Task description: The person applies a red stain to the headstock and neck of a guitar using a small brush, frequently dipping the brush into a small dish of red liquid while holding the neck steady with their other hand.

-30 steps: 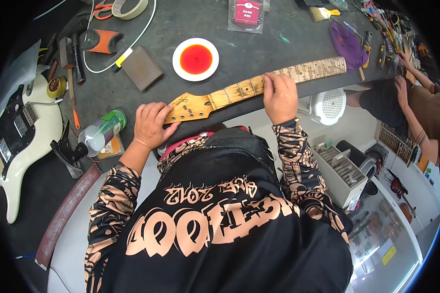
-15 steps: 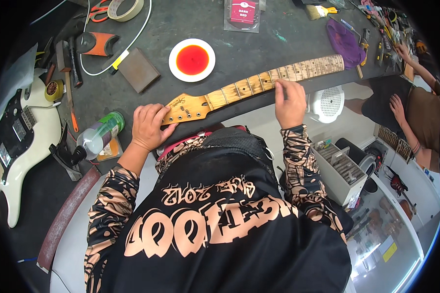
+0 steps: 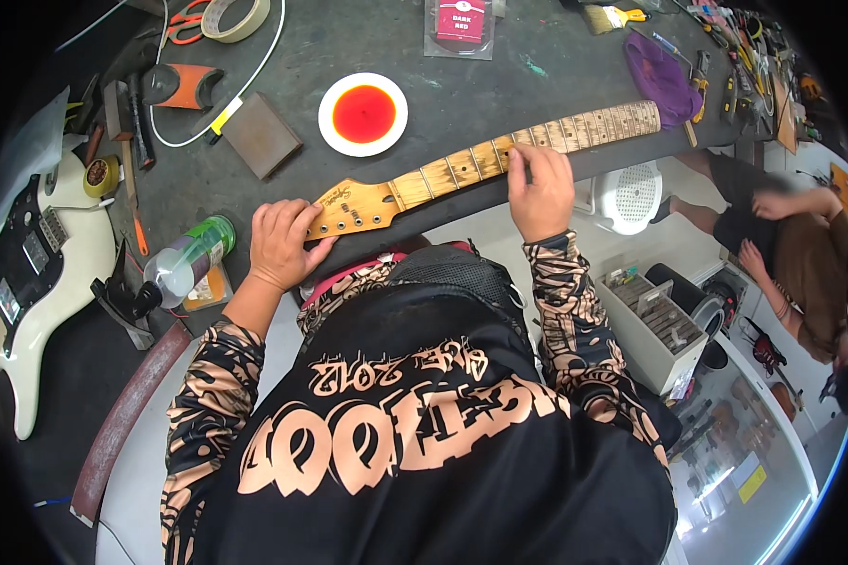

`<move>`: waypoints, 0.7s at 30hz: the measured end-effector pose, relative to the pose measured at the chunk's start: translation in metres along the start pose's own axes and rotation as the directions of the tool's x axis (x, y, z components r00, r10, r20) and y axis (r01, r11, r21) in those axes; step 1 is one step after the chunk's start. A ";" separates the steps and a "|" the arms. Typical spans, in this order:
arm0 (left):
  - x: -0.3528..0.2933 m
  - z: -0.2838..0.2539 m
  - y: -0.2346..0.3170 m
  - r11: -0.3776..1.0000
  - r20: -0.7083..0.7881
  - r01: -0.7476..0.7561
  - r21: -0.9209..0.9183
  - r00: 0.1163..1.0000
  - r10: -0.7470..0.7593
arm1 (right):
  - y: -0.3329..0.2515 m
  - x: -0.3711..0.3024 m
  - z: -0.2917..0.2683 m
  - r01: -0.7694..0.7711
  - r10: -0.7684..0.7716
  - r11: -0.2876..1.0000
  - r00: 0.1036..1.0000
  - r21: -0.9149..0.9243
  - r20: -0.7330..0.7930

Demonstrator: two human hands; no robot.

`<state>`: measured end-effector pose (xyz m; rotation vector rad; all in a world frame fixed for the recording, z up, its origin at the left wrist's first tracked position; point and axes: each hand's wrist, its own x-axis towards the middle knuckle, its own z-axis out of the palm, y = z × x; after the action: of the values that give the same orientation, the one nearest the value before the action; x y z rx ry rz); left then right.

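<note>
A guitar neck (image 3: 433, 183) lies along the near edge of the dark workbench, its headstock to the left. Toward the right end the fretboard is darker and greyer. My left hand (image 3: 281, 243) grips the headstock at its left end, fingers on top and thumb at the near edge. Over the middle frets, my right hand (image 3: 543, 191) is closed, its thumb and fingertips pinched against the fretboard. Whatever is between those fingertips, if anything, is hidden. Beyond the neck stands a white dish (image 3: 326, 115) of red liquid (image 3: 363, 114).
Left of the dish are a brown block (image 3: 260, 137), a clear bottle (image 3: 185, 262) and a white guitar body (image 3: 55, 292). A purple cloth (image 3: 658, 80) touches the neck's far right end. Hand tools line the back right. A white stool (image 3: 628, 200) and another person (image 3: 773, 235) are at right.
My right hand has slid left along the fretboard, still pinched. My left hand stays on the headstock. The other person at right has shifted posture.
</note>
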<state>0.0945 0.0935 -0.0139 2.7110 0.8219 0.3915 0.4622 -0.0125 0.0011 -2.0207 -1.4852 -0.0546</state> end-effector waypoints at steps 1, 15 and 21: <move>0.000 0.000 0.001 1.000 0.001 -0.002 0.000 1.000 0.002 | -0.001 0.001 0.002 0.000 0.000 1.000 1.000 0.000 0.002; 0.000 0.001 -0.001 1.000 -0.012 -0.006 0.017 1.000 0.007 | -0.002 -0.026 -0.011 -0.096 0.097 0.994 0.995 -0.042 0.027; -0.001 0.002 -0.001 1.000 -0.010 -0.010 0.012 1.000 0.010 | 0.005 -0.016 -0.017 -0.114 0.115 0.990 0.993 -0.082 -0.003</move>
<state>0.0938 0.0933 -0.0160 2.7273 0.8162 0.4039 0.4663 -0.0356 0.0066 -2.1683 -1.3856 -0.0673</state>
